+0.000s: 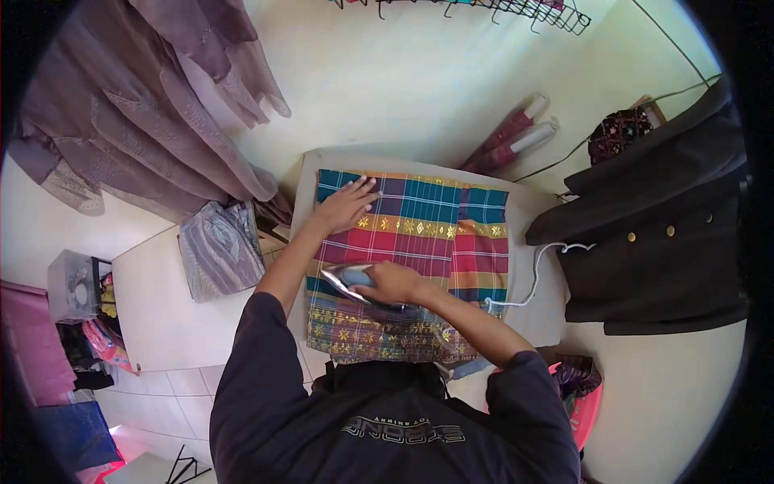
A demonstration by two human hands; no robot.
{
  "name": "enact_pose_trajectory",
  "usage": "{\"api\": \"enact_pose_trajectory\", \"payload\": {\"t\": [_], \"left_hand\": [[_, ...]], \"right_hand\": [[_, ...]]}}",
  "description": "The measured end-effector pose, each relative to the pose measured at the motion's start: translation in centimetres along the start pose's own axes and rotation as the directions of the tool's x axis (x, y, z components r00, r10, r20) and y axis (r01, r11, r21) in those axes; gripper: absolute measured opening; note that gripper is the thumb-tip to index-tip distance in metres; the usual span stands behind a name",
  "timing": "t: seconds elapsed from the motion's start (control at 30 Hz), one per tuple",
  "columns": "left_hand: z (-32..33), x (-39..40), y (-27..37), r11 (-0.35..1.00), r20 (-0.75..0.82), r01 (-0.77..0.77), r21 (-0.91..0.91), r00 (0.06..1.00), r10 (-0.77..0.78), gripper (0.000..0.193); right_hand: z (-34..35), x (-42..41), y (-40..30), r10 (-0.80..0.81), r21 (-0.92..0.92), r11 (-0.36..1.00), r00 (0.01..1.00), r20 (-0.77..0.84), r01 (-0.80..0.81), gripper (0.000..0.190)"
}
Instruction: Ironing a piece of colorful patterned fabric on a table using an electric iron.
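A plaid woven cloth (417, 248) with gold motifs, in green, red and yellow, lies spread over the pale ironing surface (535, 327). My left hand (346, 207) rests on its upper left part, palm down with the fingers somewhat apart. Lower down, my right hand (396, 283) grips the handle of a clothes iron (338, 278). The iron's pointed tip faces left, and its soleplate is hidden against the cloth. From the right side of the cloth, a white cord (532, 284) runs up towards a dark jacket.
The dark jacket (659, 266) with gold buttons hangs at the right. Mauve garments (163, 115) hang at the upper left. A folded striped cloth (221, 254) lies on a white table (163, 320). Wrapped rolls (508, 136) lean behind the ironing surface. A pink basket (588, 417) stands lower right.
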State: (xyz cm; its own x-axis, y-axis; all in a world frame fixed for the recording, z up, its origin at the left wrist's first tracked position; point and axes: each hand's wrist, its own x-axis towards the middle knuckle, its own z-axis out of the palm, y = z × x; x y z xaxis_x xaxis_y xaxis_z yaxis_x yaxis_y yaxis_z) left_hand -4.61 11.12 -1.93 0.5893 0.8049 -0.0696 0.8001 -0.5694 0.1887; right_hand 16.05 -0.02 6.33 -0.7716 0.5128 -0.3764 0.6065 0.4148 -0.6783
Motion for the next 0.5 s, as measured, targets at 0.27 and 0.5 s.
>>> {"api": "enact_pose_trajectory", "payload": {"t": [0.27, 0.5], "left_hand": [[2.8, -1.8, 1.6, 0.998, -0.047, -0.054, -0.022, 0.997, 0.053, 0.055], [2.6, -1.7, 2.5, 0.999, -0.049, -0.036, -0.035, 0.998, 0.034, 0.056]], "right_hand": [[2.2, -0.1, -2.1, -0.184, 0.045, 0.982, 0.983, 0.016, 0.183, 0.060], [4.9, -2.4, -4.0, -0.089, -0.026, 0.995, 0.993, 0.081, 0.092, 0.063]]}}
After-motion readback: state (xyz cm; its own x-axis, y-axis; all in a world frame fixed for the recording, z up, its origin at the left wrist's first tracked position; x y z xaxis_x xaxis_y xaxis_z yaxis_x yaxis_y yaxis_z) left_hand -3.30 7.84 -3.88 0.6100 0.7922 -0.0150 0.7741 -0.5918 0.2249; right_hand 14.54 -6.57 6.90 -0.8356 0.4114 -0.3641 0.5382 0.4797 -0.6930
